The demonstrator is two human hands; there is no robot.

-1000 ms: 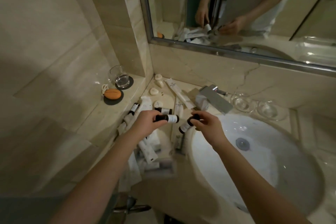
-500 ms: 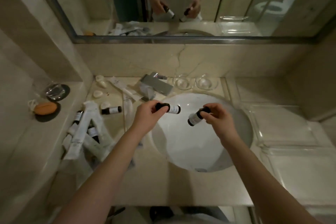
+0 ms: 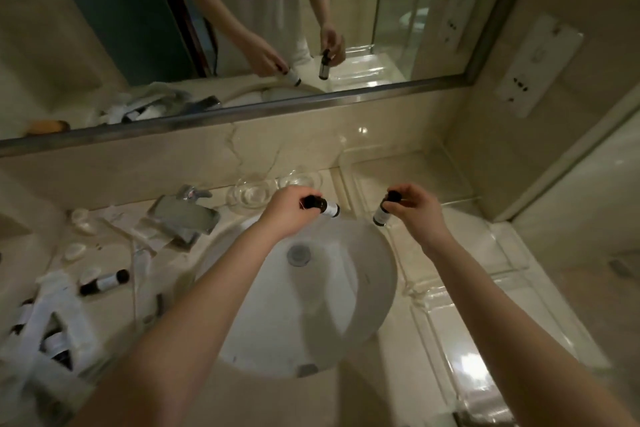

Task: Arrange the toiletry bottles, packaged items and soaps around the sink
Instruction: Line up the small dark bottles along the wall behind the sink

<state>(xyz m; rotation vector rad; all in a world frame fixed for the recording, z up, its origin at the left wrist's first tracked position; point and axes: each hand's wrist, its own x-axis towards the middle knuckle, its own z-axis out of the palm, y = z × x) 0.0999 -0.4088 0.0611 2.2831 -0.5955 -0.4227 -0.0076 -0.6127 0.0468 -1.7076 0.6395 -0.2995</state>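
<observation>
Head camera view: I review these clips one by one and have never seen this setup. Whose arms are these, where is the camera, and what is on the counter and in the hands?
There is no robot. A person wears a wide-angle camera on the head, looking down at their own bare arms; the mirror above reflects the same person.

The left hand holds a small dark-capped bottle lying nearly sideways over the far rim of the white sink. The right hand holds a second bottle by its cap, hanging down over a clear tray to the sink's right.

Behind the sink are the metal faucet and two glass dishes. On the counter's left lie another bottle, small white soaps and a heap of white packets.
</observation>
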